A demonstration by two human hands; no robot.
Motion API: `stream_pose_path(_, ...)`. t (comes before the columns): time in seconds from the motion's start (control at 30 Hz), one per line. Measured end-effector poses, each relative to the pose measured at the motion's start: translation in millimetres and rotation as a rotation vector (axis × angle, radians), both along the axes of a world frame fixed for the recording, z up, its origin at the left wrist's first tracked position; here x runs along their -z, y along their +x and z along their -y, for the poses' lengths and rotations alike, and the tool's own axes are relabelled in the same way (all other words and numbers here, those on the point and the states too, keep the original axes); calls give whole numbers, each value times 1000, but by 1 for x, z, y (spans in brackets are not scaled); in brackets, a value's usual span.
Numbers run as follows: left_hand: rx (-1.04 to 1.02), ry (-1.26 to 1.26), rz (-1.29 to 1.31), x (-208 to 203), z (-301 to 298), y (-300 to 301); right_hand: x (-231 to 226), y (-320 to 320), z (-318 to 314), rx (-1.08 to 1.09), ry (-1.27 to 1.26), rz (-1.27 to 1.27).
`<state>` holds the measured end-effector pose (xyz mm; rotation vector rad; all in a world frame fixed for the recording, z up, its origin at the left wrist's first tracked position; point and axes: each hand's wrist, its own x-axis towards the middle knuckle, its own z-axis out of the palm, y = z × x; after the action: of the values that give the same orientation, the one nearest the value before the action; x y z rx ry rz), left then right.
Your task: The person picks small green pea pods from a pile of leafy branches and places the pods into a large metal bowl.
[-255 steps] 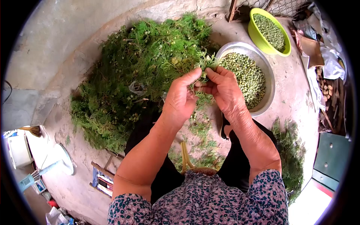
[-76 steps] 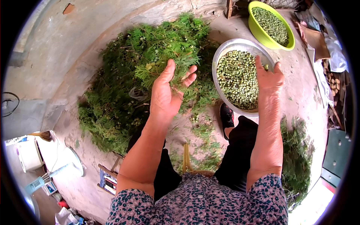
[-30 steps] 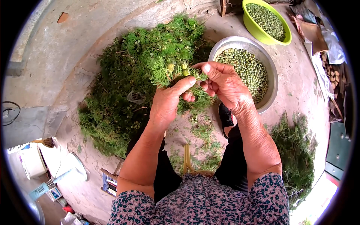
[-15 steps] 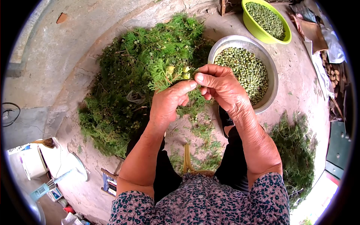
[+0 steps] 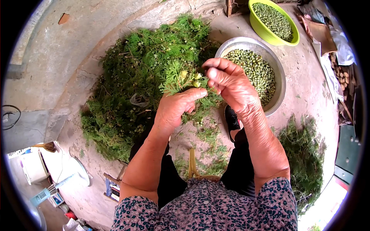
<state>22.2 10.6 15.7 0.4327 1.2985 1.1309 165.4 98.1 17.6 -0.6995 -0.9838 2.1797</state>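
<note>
The left hand [image 5: 175,109] grips the green sprig [image 5: 181,77] tight, so the right hand [image 5: 227,82] should pinch one berry gently.

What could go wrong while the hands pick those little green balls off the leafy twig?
A ball could slip from the right hand and fall on the ground, since that hand works beside the metal bowl, not over it. The pale balls on the sprig held in the left hand could drop too and get lost among the green scraps below. Bits of leaf might also land in the bowl with the balls.
</note>
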Motion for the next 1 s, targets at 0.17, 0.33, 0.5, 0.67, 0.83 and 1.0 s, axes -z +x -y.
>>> stream_pose_path(0.17,63,84,-59,-1,-2,3,0,-10,9,-21,190,198)
stream_pose_path(0.33,59,180,-98,-7,-6,2,-8,-8,9,143,173,262)
stream_pose_path(0.5,-147,185,-127,-1,-6,5,-8,-12,12,140,163,323)
stream_pose_path(0.67,-141,187,152,0,-5,1,6,-8,11,105,-242,20)
stream_pose_path(0.83,-185,168,107,2,-4,-3,-4,-8,4,201,-192,-45)
stream_pose_path(1.0,-220,169,70,2,-6,1,0,-11,12,73,171,97)
